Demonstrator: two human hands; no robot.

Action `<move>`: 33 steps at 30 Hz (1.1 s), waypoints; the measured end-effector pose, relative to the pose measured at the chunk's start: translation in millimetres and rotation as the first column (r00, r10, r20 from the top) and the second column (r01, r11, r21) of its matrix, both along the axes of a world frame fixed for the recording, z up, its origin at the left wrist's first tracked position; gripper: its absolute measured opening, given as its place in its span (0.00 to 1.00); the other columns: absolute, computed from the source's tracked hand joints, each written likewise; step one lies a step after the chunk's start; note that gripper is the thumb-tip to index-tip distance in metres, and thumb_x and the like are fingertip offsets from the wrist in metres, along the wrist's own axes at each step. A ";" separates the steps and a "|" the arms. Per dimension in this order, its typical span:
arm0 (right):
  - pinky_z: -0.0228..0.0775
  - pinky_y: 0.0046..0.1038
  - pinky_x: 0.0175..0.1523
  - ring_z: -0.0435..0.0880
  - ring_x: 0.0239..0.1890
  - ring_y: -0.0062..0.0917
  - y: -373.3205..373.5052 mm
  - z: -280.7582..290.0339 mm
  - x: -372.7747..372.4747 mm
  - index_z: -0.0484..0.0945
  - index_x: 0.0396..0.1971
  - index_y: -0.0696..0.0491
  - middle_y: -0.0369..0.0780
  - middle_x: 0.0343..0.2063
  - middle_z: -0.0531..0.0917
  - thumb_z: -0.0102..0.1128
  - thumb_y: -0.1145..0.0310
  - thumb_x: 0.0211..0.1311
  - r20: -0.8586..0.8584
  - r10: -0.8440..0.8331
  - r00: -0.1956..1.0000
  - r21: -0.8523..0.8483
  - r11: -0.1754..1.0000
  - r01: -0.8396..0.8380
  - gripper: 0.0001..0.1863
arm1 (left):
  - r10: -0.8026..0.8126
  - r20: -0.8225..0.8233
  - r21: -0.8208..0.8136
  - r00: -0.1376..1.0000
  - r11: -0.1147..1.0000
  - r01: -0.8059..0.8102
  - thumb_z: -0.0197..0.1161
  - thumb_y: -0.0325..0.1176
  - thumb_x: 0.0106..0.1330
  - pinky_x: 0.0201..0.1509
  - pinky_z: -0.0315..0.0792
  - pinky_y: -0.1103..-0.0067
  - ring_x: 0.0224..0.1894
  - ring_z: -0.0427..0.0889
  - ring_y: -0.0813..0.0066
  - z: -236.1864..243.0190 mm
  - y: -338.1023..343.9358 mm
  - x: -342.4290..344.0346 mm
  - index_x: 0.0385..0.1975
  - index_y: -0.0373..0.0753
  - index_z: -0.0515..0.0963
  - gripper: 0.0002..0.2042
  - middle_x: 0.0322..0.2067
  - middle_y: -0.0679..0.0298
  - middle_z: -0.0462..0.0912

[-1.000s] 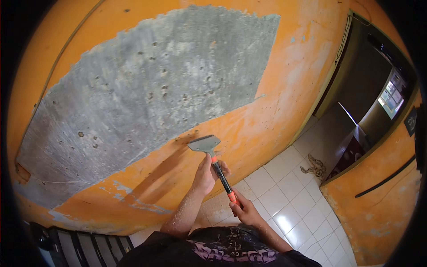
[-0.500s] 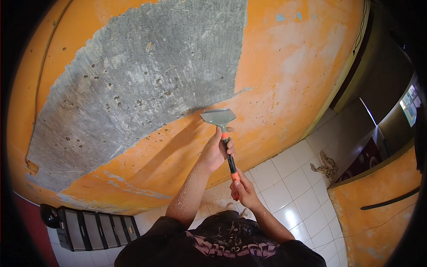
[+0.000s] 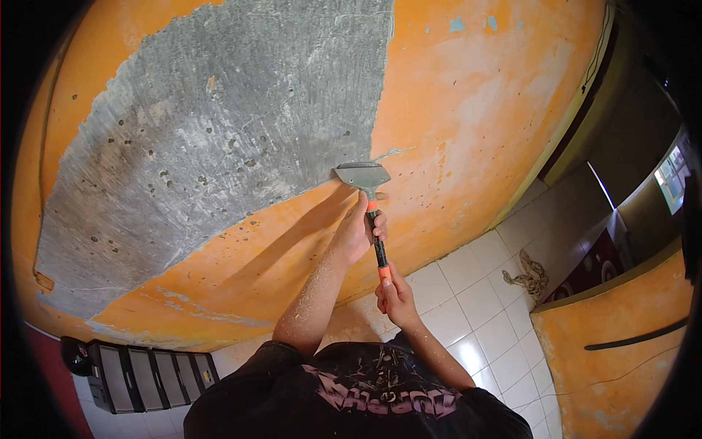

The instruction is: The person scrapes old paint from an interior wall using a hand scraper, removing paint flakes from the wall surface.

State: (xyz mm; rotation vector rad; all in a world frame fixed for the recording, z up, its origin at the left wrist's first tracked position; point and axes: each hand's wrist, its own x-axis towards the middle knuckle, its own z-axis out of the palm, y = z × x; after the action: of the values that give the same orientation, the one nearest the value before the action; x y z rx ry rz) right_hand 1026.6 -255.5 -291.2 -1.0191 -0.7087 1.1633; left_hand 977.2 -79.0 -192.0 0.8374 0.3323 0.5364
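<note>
A long-handled wall scraper (image 3: 363, 176) has its wide grey blade at the lower edge of the bared grey patch (image 3: 241, 110), where orange paint (image 3: 468, 124) begins. My left hand (image 3: 356, 233) wraps the upper black part of the handle, just below the blade. Lower down, my right hand (image 3: 397, 298) is closed around the orange end of the handle. Pale flakes cling to my left forearm. The blade's shadow falls on the wall to its left.
A dark drawer unit (image 3: 150, 377) stands at the lower left by the wall. White floor tiles (image 3: 468, 311) stretch to the right, where a crumpled cloth (image 3: 528, 275) lies near a doorway. A lower orange wall (image 3: 614, 366) with a black strip is at the right.
The scraper and both hands have moved up a little, bringing the blade onto the edge of the grey patch. The whole view has shifted slightly.
</note>
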 end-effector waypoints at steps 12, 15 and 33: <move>0.56 0.15 0.25 0.61 0.19 0.09 3.1 1.9 78.8 0.57 0.74 0.48 0.26 0.21 0.63 0.46 0.62 0.79 0.104 0.207 0.973 -0.074 0.977 -0.200 0.27 | 0.224 0.079 -0.021 0.971 0.975 -0.223 0.38 0.62 0.76 0.35 0.64 0.76 0.25 0.63 0.79 -21.1 -9.6 30.5 0.59 0.45 0.67 0.28 0.22 0.72 0.63; 0.58 0.15 0.26 0.62 0.20 0.09 4.5 -5.4 90.9 0.59 0.73 0.48 0.26 0.21 0.65 0.46 0.63 0.78 0.125 0.222 0.967 -0.048 0.975 -0.218 0.27 | 0.279 0.056 -0.031 0.959 0.960 -0.278 0.38 0.63 0.75 0.35 0.64 0.77 0.25 0.63 0.79 -21.3 -14.7 35.4 0.60 0.45 0.66 0.29 0.23 0.72 0.64; 0.59 0.15 0.26 0.64 0.21 0.09 1.6 -9.2 76.9 0.59 0.73 0.51 0.26 0.22 0.67 0.46 0.65 0.77 0.215 0.148 0.965 -0.069 0.988 -0.136 0.27 | 0.254 0.088 -0.044 0.963 0.967 -0.251 0.39 0.63 0.75 0.35 0.64 0.76 0.24 0.63 0.79 -26.3 -14.9 31.0 0.57 0.44 0.68 0.29 0.21 0.72 0.62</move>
State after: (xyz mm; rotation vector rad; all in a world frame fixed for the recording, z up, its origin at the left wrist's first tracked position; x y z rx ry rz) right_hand 1103.5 -254.0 -300.4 -1.1696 -0.9429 1.2096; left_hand 1008.2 -93.9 -218.3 0.7397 0.3641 0.8041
